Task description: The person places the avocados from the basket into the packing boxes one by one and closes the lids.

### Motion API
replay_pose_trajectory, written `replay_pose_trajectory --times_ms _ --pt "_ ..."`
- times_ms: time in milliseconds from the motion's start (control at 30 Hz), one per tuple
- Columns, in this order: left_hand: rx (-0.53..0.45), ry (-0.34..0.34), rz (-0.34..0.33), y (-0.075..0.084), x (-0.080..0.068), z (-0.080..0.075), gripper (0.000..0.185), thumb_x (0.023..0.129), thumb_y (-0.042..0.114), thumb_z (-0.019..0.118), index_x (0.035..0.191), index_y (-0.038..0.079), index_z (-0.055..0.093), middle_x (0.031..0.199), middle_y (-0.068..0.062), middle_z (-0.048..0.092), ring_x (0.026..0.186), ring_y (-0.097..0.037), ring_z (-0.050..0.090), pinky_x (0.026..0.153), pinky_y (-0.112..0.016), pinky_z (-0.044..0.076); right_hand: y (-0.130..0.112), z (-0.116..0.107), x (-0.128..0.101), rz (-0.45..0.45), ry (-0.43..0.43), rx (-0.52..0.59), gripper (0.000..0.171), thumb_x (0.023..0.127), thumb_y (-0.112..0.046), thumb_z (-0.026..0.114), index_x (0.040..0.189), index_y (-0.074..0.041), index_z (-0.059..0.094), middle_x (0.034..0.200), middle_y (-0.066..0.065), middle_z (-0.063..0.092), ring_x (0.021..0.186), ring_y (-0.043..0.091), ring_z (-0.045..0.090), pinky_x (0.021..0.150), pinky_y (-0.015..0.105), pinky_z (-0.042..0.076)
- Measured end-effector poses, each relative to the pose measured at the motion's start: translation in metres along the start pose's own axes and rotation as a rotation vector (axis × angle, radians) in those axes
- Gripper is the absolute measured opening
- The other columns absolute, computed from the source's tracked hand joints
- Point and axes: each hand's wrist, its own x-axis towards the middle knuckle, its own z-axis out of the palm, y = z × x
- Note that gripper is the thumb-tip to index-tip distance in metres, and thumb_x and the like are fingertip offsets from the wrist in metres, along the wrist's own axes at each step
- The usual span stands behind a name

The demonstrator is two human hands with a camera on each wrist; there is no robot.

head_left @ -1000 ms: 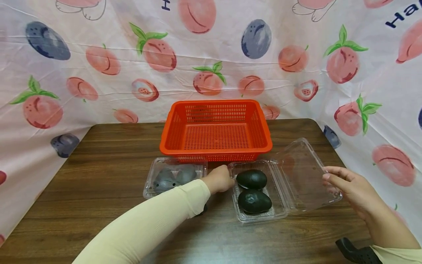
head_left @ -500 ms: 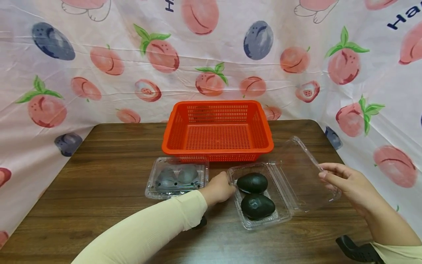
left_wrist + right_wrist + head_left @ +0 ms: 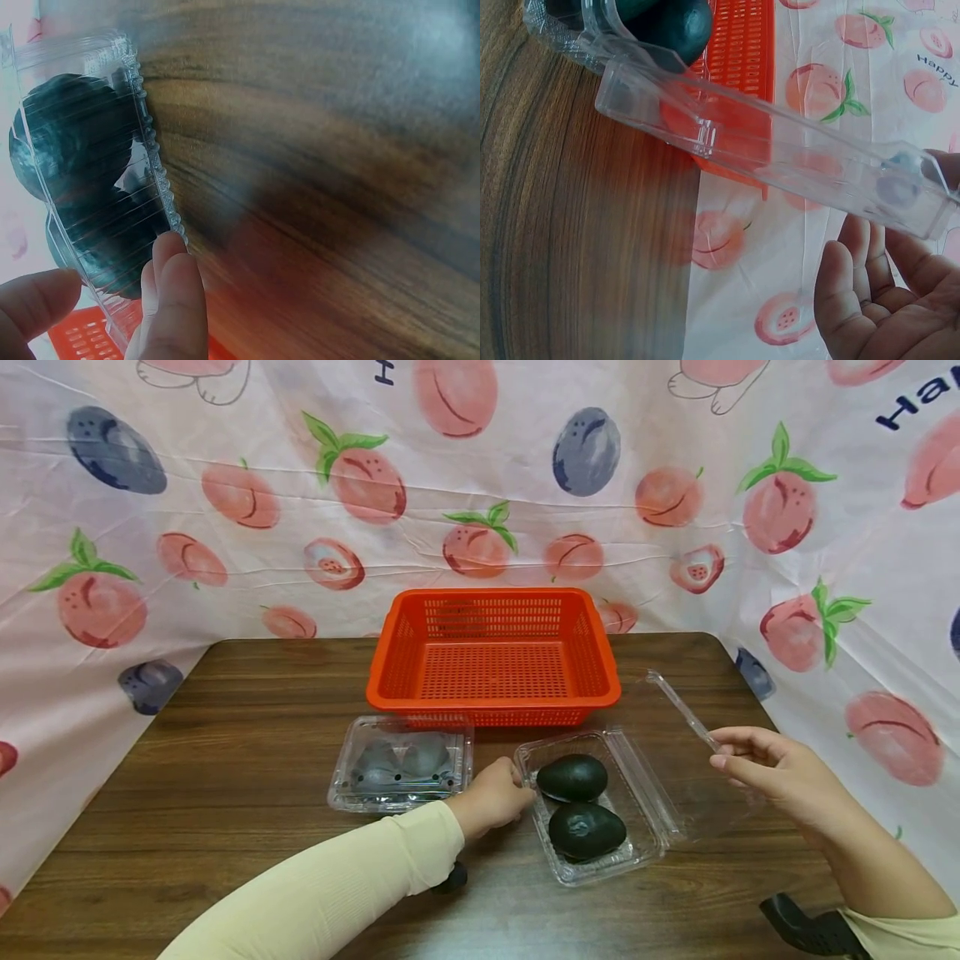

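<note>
Looking down from the head view, we saw the open clear clamshell (image 3: 596,852) lying on the wooden table (image 3: 247,735) just in front of the orange basket (image 3: 493,693), with two dark green avocados (image 3: 573,778) resting in its tray, one behind the other. Its lid (image 3: 686,714) was swung out to the right. Our left hand (image 3: 495,793) touched the tray's left rim with curled fingers, and our right hand (image 3: 765,768) pinched the far edge of the lid between thumb and fingertips. A second, closed clamshell (image 3: 401,764) sat just left of the open one, apparently with more avocados, blurred behind its fogged plastic. From the left wrist view, we saw the ribbed tray wall (image 3: 154,180) with the dark fruit (image 3: 71,142) behind it; our fingertips (image 3: 171,259) pressed on its corrugated rim and the thumb (image 3: 34,300) sat on the other side, so the hand was grasping the tray's edge. From the right wrist view, the transparent lid (image 3: 765,142) ran slantwise across the frame, the avocados (image 3: 679,26) and the basket (image 3: 739,52) showing beyond it; our palm (image 3: 885,300) lay open below, while a fingertip (image 3: 946,166) held the lid's end.
</note>
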Motion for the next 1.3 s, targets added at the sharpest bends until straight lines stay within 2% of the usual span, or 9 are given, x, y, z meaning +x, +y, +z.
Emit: replay_pose_trajectory --times_ms 133,267,367,500,700,867,1067,1300 --pt "-0.035 -0.013 -0.027 -0.001 -0.003 0.0 0.019 0.084 0.002 0.064 0.08 0.003 0.046 0.074 -0.01 0.049 0.057 -0.017 0.051 0.051 -0.024 0.036 -0.006 0.004 0.0 -0.034 -0.001 -0.015 0.026 0.092 -0.01 0.064 0.106 -0.033 0.062 0.086 -0.013 0.061 0.07 0.007 0.054 0.054 0.025 0.043" --pt "-0.066 -0.017 -0.037 -0.003 -0.004 0.001 0.02 0.085 0.003 0.065 0.081 0.004 0.045 0.074 -0.011 0.05 0.058 -0.022 0.056 0.05 -0.024 0.036 -0.01 0.008 0.0 -0.069 -0.003 -0.027 0.028 0.09 -0.006 0.065 0.106 -0.029 0.062 0.084 -0.012 0.061 0.066 0.007 0.052 0.05 0.025 0.041" --pt "-0.08 -0.01 -0.026 -0.005 -0.005 0.002 0.02 0.085 0.003 0.065 0.08 0.004 0.045 0.073 -0.011 0.05 0.059 -0.025 0.06 0.048 -0.023 0.036 -0.013 0.011 0.0 -0.083 -0.009 -0.052 0.025 0.089 -0.004 0.065 0.113 -0.013 0.063 0.083 -0.014 0.061 0.066 0.006 0.052 0.049 0.025 0.04" --pt "-0.088 -0.015 -0.032 -0.007 -0.007 0.004 0.021 0.086 0.003 0.065 0.08 0.005 0.045 0.072 -0.011 0.051 0.057 -0.023 0.058 0.047 -0.022 0.035 -0.019 0.013 0.0 -0.091 -0.024 -0.109 0.034 0.089 -0.005 0.066 0.119 0.007 0.056 0.083 -0.015 0.062 0.069 0.004 0.054 0.052 0.023 0.043" --pt "-0.102 -0.039 -0.041 -0.009 -0.01 0.004 0.022 0.087 0.004 0.065 0.081 0.005 0.044 0.072 -0.011 0.05 0.059 -0.025 0.06 0.048 -0.023 0.036 -0.027 0.016 0.0 -0.102 -0.026 -0.183 0.036 0.088 -0.011 0.07 0.119 0.003 0.06 0.085 -0.007 0.063 0.075 0.002 0.058 0.06 0.022 0.047" --pt "-0.092 -0.047 -0.033 -0.011 -0.011 0.003 0.022 0.088 0.006 0.066 0.081 0.004 0.045 0.072 -0.011 0.05 0.06 -0.026 0.059 0.05 -0.025 0.036 -0.031 0.018 0.002 -0.119 -0.047 -0.186 0.035 0.088 -0.012 0.07 0.118 0.003 0.061 0.085 -0.004 0.065 0.075 0.002 0.06 0.06 0.022 0.048" --pt "-0.098 -0.06 -0.037 -0.013 -0.013 0.003 0.023 0.088 0.007 0.066 0.079 0.004 0.045 0.074 -0.01 0.049 0.059 -0.024 0.057 0.05 -0.025 0.037 -0.036 0.022 0.004 -0.175 -0.067 -0.238 0.035 0.084 -0.01 0.073 0.116 0.001 0.063 0.088 -0.001 0.064 0.077 0.001 0.06 0.065 0.019 0.047" --pt "-0.101 -0.045 -0.036 -0.015 -0.014 0.003 0.023 0.087 0.008 0.067 0.081 0.004 0.045 0.073 -0.011 0.05 0.059 -0.025 0.057 0.049 -0.025 0.037 -0.042 0.029 0.009 -0.192 -0.113 -0.233 0.037 0.083 -0.008 0.074 0.117 0.002 0.063 0.094 0.006 0.062 0.078 0.002 0.058 0.066 0.019 0.048"
